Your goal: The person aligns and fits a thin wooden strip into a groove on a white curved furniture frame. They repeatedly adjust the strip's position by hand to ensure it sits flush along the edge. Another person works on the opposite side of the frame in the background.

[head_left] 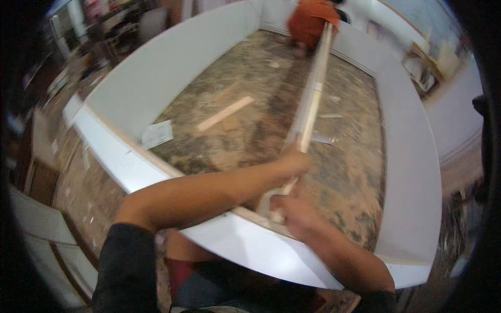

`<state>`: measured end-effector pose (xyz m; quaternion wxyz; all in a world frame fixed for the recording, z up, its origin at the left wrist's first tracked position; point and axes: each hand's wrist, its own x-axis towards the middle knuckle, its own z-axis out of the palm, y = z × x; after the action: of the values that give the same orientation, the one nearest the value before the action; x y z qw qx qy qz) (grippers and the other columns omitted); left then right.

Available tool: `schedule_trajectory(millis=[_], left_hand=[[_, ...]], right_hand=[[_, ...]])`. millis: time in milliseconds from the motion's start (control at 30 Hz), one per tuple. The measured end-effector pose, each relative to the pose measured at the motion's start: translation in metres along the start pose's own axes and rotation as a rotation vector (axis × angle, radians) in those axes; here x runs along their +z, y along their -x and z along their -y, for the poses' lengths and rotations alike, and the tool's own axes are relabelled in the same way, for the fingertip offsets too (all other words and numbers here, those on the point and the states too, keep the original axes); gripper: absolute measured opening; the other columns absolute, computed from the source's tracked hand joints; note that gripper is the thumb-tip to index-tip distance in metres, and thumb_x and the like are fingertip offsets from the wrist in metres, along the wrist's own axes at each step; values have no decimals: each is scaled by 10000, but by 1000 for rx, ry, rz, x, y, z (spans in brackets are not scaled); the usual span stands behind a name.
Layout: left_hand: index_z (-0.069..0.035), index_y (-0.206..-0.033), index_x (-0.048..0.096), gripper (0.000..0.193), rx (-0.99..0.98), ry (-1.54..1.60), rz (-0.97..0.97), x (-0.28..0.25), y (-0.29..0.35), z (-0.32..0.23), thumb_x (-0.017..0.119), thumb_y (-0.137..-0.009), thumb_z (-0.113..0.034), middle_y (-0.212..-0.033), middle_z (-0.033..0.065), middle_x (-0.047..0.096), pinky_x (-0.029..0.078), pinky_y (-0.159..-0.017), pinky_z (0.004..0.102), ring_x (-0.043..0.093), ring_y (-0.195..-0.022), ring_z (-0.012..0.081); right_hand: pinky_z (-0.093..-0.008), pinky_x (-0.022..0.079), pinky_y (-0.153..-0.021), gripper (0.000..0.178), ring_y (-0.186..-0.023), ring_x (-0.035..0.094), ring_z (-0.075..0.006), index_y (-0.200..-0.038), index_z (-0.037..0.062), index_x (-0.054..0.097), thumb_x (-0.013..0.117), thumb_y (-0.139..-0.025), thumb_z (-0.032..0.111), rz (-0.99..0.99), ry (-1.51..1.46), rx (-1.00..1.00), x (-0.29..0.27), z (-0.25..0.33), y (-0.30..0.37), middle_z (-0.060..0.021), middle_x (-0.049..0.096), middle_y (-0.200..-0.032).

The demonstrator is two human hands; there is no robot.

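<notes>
A long, narrow wooden board (314, 99), pale on its top edge, runs on edge from my near side to the far end of a large white frame. My left hand (295, 160) is closed over its upper edge, a little way in from the near end. Closer to me, my right hand (297, 211) is curled round the board's near end, its fingers blurred. That end meets the frame's white near panel (235, 242), which lies across in front of my body. My left forearm crosses above the panel.
A co-worker in an orange shirt (309, 23) bends at the board's far end. White side panels (177, 62) enclose a stained floor with a loose wood strip (225, 113) and a paper sheet (157, 134). A wooden shelf (425, 68) stands at the right rear.
</notes>
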<state>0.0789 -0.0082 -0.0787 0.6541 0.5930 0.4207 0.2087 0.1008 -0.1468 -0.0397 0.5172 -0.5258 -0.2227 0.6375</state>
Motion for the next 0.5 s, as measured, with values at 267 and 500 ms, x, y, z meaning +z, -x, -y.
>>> schedule_trajectory(millis=[267,500], left_hand=[[-32,-1502,467,796,84,70,127,-1,23,-25,564,-714,28,-1102,126,569,521,-757,359,570,-968,222],[-30,-1515,409,805,-26,95,206,-9,26,-30,554,-724,1,-1150,146,540,504,-916,378,531,-1057,251]], right_hand=[[-320,526,-699,1119,-941,608,-207,-1682,202,-17,594,-831,-189,-61,26,-13,3,3,-2,-113,514,-1273],[-316,522,-709,1113,-948,600,-186,-1691,139,-38,574,-823,-196,-27,22,-62,4,1,-3,-123,521,-1257]])
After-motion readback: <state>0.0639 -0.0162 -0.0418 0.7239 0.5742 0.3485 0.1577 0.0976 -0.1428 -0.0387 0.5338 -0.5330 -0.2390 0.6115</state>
